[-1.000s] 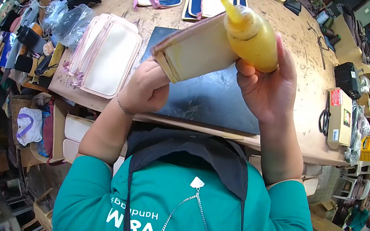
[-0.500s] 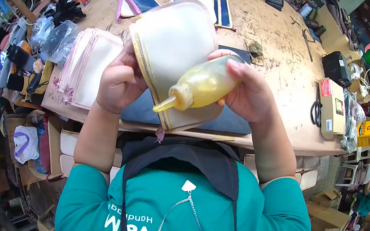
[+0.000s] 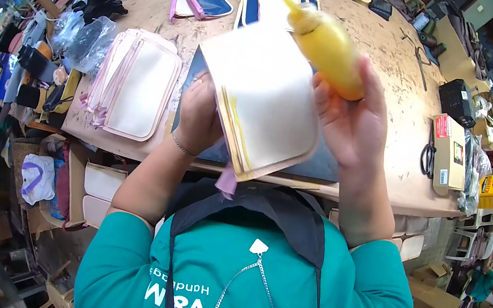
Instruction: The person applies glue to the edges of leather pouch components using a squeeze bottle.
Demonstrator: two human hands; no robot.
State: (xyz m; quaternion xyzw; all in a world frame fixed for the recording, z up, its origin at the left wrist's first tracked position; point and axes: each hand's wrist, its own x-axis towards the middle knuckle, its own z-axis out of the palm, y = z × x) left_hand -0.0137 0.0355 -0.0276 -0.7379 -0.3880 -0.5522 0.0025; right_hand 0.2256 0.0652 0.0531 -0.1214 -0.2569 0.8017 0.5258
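Slightly toward twelve o'clock from centre, a smooth, cream, round-cornered panel (image 3: 269, 103) is grasped along its nine o'clock side by the left hand (image 3: 200, 113). Its layered edge there carries a yellow streak; a purple strip (image 3: 226, 183) dangles near seven. At one o'clock, the right hand's (image 3: 359, 116) grip closes around a rounded yellow squeeze bottle (image 3: 333, 56), its tapered nozzle aimed toward ten-thirty. Beneath, a flat black slab (image 3: 322, 169) lies on the scuffed table (image 3: 400, 157).

Bottle (image 3: 331, 55) glossy plastic; panel (image 3: 270, 94) smooth; tabletop (image 3: 404, 132) scuffed.
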